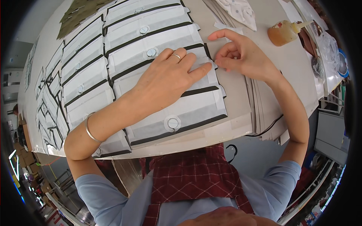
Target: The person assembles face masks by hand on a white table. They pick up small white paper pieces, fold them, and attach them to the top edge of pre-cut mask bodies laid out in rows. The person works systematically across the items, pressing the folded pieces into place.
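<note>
My left hand (167, 75) reaches across a row of overlapping white panels (203, 107) with black edge strips. It lies palm down with fingers bent and a little apart, one fingertip resting near a panel's right edge. Round metal discs (173, 123) sit in the middle of the panels. At that same right edge, my right hand (245, 56) has its thumb against curled fingers, while the index finger sticks out. Whatever lies between thumb and fingers is too small to make out. Small tabs (223, 91) jut from the panels' right ends.
More white panels (86, 90) overlap in a second row on the left, with black-edged pieces (49, 113) beyond. A squeeze bottle (283, 33) of amber liquid stands at the upper right near a white cloth (239, 11). Grey strips (256, 101) and a black cord (269, 126) lie right.
</note>
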### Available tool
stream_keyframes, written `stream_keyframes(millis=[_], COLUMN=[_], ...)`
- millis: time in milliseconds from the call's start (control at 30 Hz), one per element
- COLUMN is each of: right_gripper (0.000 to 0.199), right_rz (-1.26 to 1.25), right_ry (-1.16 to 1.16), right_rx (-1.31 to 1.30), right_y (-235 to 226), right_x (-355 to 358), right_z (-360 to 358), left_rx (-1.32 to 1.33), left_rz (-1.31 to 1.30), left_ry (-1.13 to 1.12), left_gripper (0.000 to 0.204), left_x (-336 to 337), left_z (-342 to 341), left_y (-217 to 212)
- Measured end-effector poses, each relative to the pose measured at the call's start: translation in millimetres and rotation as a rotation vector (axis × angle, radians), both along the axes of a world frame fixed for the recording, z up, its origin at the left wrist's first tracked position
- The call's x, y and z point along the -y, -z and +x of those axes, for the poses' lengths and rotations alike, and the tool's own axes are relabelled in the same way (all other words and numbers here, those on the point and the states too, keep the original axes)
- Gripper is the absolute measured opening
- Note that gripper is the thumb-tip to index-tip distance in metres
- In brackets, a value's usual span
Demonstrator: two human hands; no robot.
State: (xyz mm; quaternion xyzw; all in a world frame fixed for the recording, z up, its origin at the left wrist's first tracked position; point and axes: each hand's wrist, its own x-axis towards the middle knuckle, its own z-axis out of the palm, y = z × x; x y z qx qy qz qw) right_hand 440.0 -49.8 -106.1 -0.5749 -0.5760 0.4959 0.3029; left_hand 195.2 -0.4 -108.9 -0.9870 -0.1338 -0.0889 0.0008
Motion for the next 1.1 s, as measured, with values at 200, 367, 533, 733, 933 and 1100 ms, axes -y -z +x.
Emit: stream_keyframes(millis=[200,367,533,733,933,1100], right_gripper=[0.051,0.051,0.042,0.023,0.014,0.013], right_rz=[-0.016,0.039,0.053,0.078,0.117,0.129], right_ry=[0.013,0.051,0.062,0.078,-0.087,-0.096], right_rx=[0.046,0.03,-0.017,-0.062,-0.13,-0.17], right_y=[3,5,6,-9,4,14], right_x=[-1,2,3,-7,-15,-31], right_z=[-5,-10,-8,-6,-19,-18], left_rx=[0.014,0.022,0.065,0.374,0.442,0.428], left_rz=[0.008,0.016,-0.038,-0.826,-1.014,-0.918], left_ry=[0.004,-0.038,-0.078,-0.349,-0.404,-0.377], left_gripper=[0.053,0.055,0.059,0.077,0.09,0.083], left_x=[2,4,3,-11,-8,-16], left_z=[1,4,2,2,7,8], left_y=[10,13,9,-12,-12,-7])
